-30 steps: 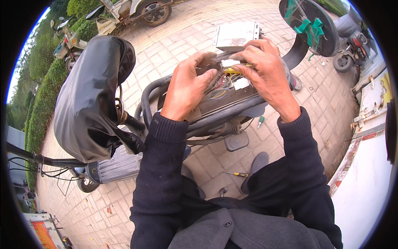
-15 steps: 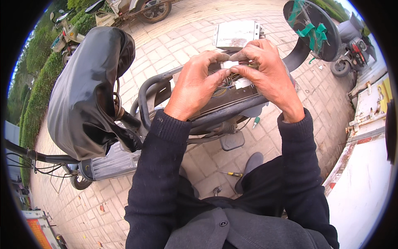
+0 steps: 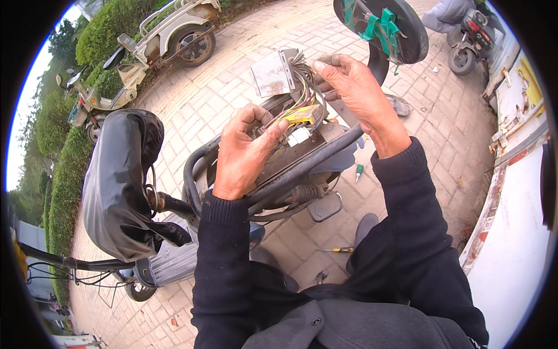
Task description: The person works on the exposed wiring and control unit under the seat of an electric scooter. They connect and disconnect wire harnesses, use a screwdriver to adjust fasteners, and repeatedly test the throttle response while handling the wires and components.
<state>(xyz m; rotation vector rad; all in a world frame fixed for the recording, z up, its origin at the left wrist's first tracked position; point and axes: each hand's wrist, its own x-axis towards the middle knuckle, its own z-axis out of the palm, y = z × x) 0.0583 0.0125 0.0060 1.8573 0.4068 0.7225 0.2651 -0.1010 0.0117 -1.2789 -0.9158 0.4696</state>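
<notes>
A silver controller box [image 3: 272, 74] with a thick wire bundle [image 3: 303, 75] coming from its right side stands over the open frame of an electric scooter [image 3: 285, 168]. My left hand [image 3: 244, 148] is closed at the left of the loose wires, thumb and curled fingers around thin strands. Beside its thumb lies a yellow wrapped piece [image 3: 302, 115] among the wires. Just below that sits a white connector plug [image 3: 299, 137]. My right hand [image 3: 356, 93] has thumb and forefinger pinched at the right edge of the bundle, with its other fingers curled.
A black-covered scooter seat [image 3: 122, 186] rises at the left. On the paving lie a yellow-handled screwdriver [image 3: 340, 250] and a green-handled tool [image 3: 359, 170]. A round black part with green tape [image 3: 381, 29] stands far right. A white vehicle side [image 3: 511, 232] borders the right.
My hands have parted from the white connector: the left moved down and left, the right up to the wire bundle. The controller box has tilted, and the view has shifted.
</notes>
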